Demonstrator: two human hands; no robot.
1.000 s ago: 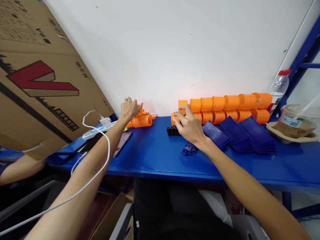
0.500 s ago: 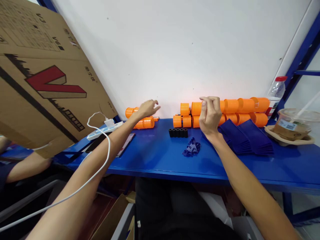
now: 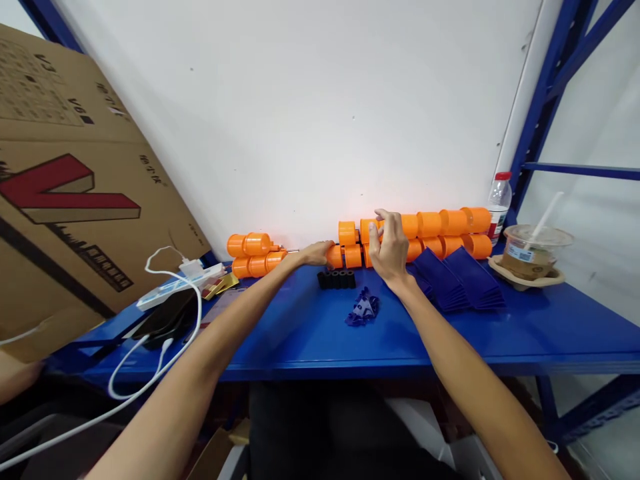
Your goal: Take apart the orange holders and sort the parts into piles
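Observation:
My left hand (image 3: 316,253) reaches to the near end of the lower row of orange plastic cylinders. Its fingers close around the leftmost orange cylinder (image 3: 335,257); the fingertips are partly hidden. In front of the right-hand rows, my right hand (image 3: 391,248) is raised with thumb and fingers apart and loosely bent, and I see nothing in it. Behind it runs the stacked upper row of orange cylinders (image 3: 429,224). Several short black tubes (image 3: 337,279) stand side by side just below my left hand. A crumpled heap of small blue pieces (image 3: 363,308) lies nearer to me.
Fanned blue flat sheets (image 3: 457,280) lie right of my right hand. Farther right are a bottle (image 3: 499,207) and a drink cup (image 3: 533,253) in a carton holder. On the left are more orange cylinders (image 3: 250,245), a power strip (image 3: 175,287), a white cable and a large cardboard box (image 3: 100,200).
My left hand has moved right, from the left orange cylinders to the right-hand rows. My right hand stays before the rows, its thumb and fingers more apart. The view has shifted right.

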